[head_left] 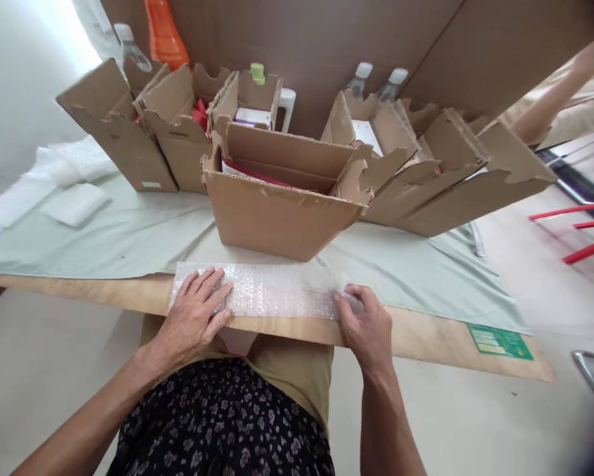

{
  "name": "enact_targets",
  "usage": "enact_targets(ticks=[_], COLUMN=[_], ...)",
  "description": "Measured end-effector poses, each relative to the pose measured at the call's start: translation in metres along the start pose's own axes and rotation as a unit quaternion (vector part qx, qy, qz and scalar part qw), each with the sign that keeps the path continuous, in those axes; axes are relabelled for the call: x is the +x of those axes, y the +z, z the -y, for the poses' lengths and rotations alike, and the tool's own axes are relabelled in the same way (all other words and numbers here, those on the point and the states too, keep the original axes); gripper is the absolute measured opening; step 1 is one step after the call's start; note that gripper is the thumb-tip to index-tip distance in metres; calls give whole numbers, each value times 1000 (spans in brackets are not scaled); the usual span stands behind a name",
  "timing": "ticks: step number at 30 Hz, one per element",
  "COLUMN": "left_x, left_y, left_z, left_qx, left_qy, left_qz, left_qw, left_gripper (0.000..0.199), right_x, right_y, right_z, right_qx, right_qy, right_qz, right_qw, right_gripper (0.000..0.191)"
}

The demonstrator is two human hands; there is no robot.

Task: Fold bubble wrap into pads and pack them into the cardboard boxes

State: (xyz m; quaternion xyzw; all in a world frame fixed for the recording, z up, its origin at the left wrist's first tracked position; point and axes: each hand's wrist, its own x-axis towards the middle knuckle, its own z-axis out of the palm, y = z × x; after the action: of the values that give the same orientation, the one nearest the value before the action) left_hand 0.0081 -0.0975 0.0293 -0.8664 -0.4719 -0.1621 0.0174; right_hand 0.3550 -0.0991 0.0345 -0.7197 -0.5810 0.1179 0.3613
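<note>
A long strip of clear bubble wrap [277,291] lies flat along the front edge of the table, partly over the pale green cloth. My left hand [195,317] rests on its left end, fingers stretched out and pressing it down. At the other end, my right hand [366,320] pinches the right edge of the wrap between thumb and fingers. Just behind the strip stands an open cardboard box [287,218] with something red and white inside.
Several cardboard boxes [172,149] line the back of the table. Behind them stand an orange bottle [166,39] and clear bottles [359,80]. More bubble wrap [76,203] lies at left. Another person's arm [554,99] shows at right, above red bars [589,248].
</note>
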Motion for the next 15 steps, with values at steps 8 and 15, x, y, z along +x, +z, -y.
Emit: enact_targets(ticks=[8, 15], left_x=[19, 30], left_y=[-8, -8], left_z=[12, 31], left_qx=[-44, 39], left_qy=[-33, -157], left_qz=[-38, -24], left_qw=[998, 987], left_gripper=[35, 41], right_x=[-50, -53], right_y=[-46, -44], right_z=[2, -12], right_qx=[185, 231], right_qy=[119, 179], right_qz=[-52, -30], right_qw=[974, 956], right_gripper=[61, 77])
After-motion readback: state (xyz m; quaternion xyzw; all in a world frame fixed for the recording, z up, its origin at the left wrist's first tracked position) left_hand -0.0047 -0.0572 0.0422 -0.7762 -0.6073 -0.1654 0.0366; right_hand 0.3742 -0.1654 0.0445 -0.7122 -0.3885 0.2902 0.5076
